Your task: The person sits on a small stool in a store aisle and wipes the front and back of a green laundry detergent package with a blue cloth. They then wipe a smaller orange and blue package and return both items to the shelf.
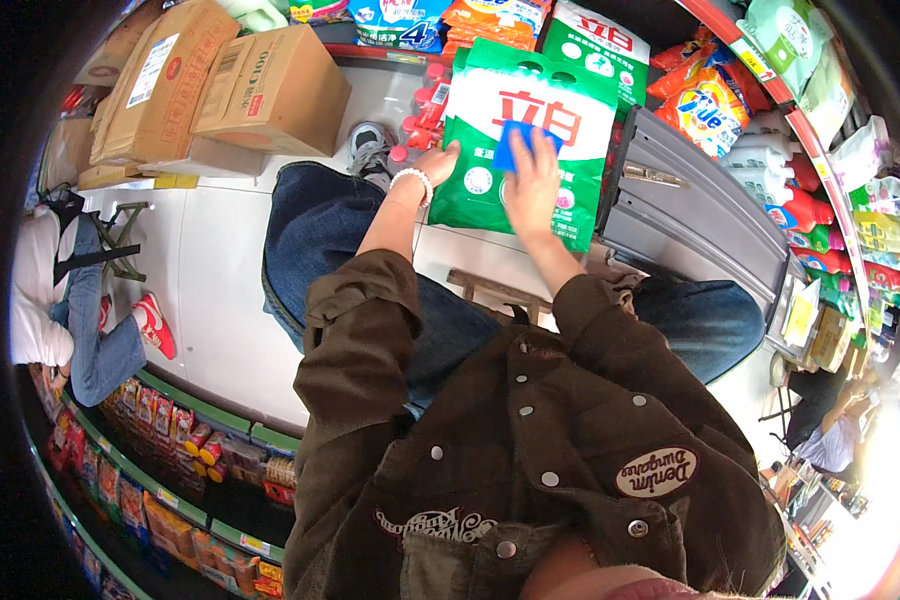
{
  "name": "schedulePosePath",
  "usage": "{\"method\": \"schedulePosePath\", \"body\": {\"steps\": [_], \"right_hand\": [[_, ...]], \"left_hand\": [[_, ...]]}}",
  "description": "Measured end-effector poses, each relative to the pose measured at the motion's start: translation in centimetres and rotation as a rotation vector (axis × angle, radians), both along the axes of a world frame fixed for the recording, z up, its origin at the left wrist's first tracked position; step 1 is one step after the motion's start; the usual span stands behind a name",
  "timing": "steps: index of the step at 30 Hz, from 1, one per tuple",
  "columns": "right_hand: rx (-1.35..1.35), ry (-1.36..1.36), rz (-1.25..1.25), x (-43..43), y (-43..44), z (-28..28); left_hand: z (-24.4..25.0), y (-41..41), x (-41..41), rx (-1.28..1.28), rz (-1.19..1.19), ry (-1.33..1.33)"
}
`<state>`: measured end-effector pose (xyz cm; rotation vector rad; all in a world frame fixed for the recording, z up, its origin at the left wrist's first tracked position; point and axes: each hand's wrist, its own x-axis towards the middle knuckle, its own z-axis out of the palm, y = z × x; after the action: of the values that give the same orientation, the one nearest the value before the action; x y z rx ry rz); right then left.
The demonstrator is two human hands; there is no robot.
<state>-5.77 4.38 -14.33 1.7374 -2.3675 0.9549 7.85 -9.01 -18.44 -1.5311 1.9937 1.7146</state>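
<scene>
Upright before me is a green and white bag of laundry detergent (480, 214) with large red characters on its front and two handle holes at its top. My left hand (438, 163), with a white bead bracelet at the wrist, grips the bag's left edge. A blue cloth (507, 154) lies flat on the front of the bag, under the fingers of my right hand (534, 184), which presses it there. Part of the cloth is hidden by that hand. Just left of the bag stand several bottles with red-pink caps (424, 97).
Cardboard boxes (277, 90) are stacked at the left. A grey plastic panel (697, 202) leans at my right, beside shelves of orange detergent bags (709, 112) and bottles. A wooden stool (495, 285) is below me. Another person (41, 285) sits at far left, one more at far right.
</scene>
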Motion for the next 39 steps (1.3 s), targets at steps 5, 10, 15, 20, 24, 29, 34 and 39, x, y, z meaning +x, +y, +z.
{"method": "schedulePosePath", "body": {"steps": [5,10,15,20,24,29,34,39], "right_hand": [[0.094,0.188,0.357,-1.7,1.2,-0.3],[-0.022,0.193,0.188,-6.2,-5.2,0.3],[0.292,0.021,0.006,-9.3,-14.2,-1.8],[0.315,-0.019,0.370,-7.3,-17.6,-1.9],[0.364,-0.132,0.357,-9.8,-16.1,-0.4],[0.375,0.042,0.387,-16.7,-11.3,2.2],[0.593,0.104,-0.063,-23.5,-6.0,2.3],[0.261,0.248,-0.049,-18.7,-6.6,-0.8]], "left_hand": [[0.8,0.3,-0.5,0.007,-0.011,-0.017],[0.4,0.8,-0.7,-0.056,0.035,-0.079],[0.4,1.4,-2.2,-0.124,0.119,-0.050],[-1.8,1.0,-1.8,-0.071,0.121,-0.046],[-0.8,1.6,-2.3,-0.081,0.174,-0.075],[0.0,1.8,-2.2,-0.091,0.211,-0.083],[0.9,1.6,-2.5,-0.089,0.158,-0.081],[-0.4,1.0,-2.6,-0.131,0.097,-0.060]]}}
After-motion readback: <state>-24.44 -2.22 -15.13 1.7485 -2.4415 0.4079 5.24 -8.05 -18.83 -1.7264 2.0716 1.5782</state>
